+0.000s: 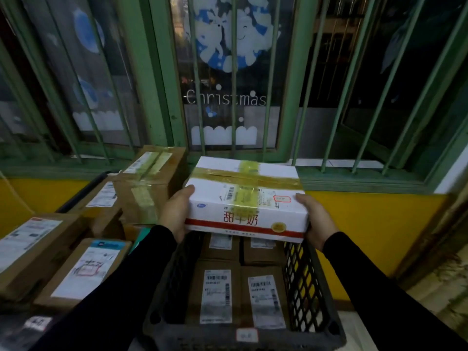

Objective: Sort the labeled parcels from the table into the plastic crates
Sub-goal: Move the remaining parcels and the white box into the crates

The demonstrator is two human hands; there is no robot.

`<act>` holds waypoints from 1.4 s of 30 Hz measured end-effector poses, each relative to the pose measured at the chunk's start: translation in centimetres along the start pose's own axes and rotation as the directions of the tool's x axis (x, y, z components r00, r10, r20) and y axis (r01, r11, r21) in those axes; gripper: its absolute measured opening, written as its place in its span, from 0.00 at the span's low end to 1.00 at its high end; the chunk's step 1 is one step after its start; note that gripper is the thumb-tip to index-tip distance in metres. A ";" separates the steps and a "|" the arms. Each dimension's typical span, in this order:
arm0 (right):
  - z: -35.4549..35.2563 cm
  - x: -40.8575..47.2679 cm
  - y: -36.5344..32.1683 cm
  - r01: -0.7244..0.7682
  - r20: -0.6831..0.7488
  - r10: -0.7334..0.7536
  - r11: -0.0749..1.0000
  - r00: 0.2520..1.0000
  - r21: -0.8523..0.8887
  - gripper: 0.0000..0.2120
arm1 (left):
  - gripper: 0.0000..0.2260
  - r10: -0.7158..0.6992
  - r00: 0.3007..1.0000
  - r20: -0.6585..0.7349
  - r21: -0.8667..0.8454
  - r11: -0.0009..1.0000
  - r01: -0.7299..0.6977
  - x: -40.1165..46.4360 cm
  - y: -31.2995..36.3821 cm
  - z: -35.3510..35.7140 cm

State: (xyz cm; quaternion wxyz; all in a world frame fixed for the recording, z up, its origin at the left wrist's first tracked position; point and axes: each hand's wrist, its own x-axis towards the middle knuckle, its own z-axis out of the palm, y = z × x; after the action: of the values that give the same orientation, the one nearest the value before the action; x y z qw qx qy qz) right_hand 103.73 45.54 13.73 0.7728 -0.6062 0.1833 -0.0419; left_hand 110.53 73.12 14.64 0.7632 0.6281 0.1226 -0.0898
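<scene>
A: Where's your parcel?

B: Your left hand [174,214] and right hand [316,221] grip the white box [245,198] by its ends, fingers curled around it, above the black crate [304,282] with four brown parcels [217,290] inside.

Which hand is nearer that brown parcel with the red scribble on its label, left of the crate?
Left. The left hand grips the white box just up-right of the scribbled parcel; the right hand grips the box's far end.
</scene>
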 end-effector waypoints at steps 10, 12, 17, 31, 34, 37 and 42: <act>-0.2 1.7 2.0 -0.029 -0.220 -0.055 0.931 0.974 -0.364 0.13 | 0.16 -0.028 0.995 -0.093 0.282 0.958 0.053 -0.5 -2.4 0.0; -0.1 1.3 2.1 0.004 -0.228 -0.097 0.926 0.969 -0.378 0.07 | 0.19 0.072 0.993 -0.097 0.466 0.885 -0.019 -0.1 -2.8 -0.1; 0.3 1.9 3.4 -0.027 -0.226 -0.115 0.839 0.967 -0.543 0.18 | 0.16 0.228 0.969 -0.094 0.678 0.727 -0.106 -0.3 -3.3 0.4; 2.7 3.2 5.4 -0.145 -0.307 -0.184 0.590 0.934 -0.794 0.24 | 0.21 0.414 0.910 -0.005 0.885 0.426 -0.189 1.5 -5.3 2.5; 2.6 3.2 5.6 -0.125 -0.319 -0.222 0.609 0.921 -0.783 0.23 | 0.20 0.392 0.919 -0.024 0.898 0.413 -0.153 1.0 -4.8 2.9; 2.8 3.0 5.7 -0.114 -0.357 -0.249 0.657 0.900 -0.745 0.22 | 0.19 0.350 0.936 -0.032 0.894 0.428 -0.130 0.9 -4.3 2.6; 3.1 2.7 6.0 -0.100 -0.391 -0.281 0.688 0.877 -0.719 0.19 | 0.25 0.255 0.967 -0.021 0.825 0.551 -0.127 1.8 -4.5 1.2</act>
State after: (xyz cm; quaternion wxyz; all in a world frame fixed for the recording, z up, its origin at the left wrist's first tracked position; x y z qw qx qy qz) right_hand 106.35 49.21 7.96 0.4003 -0.8390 0.3357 -0.1522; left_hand 111.04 71.15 10.13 0.3815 0.9229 0.0507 -0.0089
